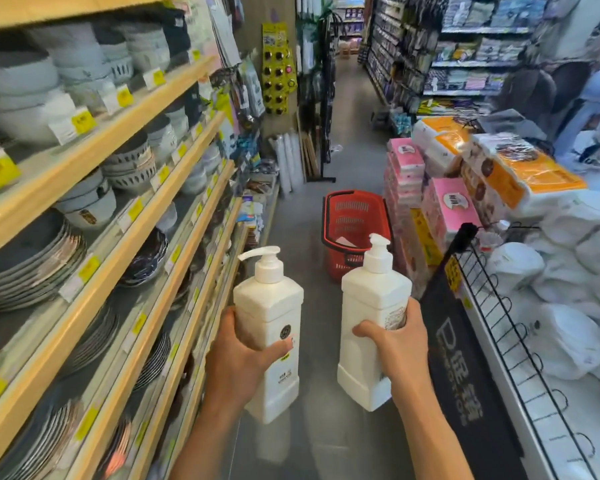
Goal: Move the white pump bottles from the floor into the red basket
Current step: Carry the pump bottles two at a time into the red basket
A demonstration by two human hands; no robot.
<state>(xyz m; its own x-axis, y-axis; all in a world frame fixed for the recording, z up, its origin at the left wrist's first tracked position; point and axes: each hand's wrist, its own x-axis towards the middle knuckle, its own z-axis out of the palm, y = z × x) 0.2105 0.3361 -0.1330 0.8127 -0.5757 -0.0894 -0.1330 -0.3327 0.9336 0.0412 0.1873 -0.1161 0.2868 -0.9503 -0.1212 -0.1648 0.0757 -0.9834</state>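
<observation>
A strip of bare grey floor [302,230] runs up the middle of the frame to the open-topped red plastic basket [350,206]. Wooden shelves of stacked plates and bowls [118,131] wall the left. Pink and orange tissue packs [447,202] and a black printed banner [458,358] crowd the right, the packs just beside the basket.

Nothing reads clearly. The black hanging banner [465,358] at lower right carries large pale letters, too skewed to make out. The white plastic pump bottle [267,306] left of centre bears a round dark emblem and small print; yellow shelf-edge price tags [84,121] at left are blurred.
</observation>
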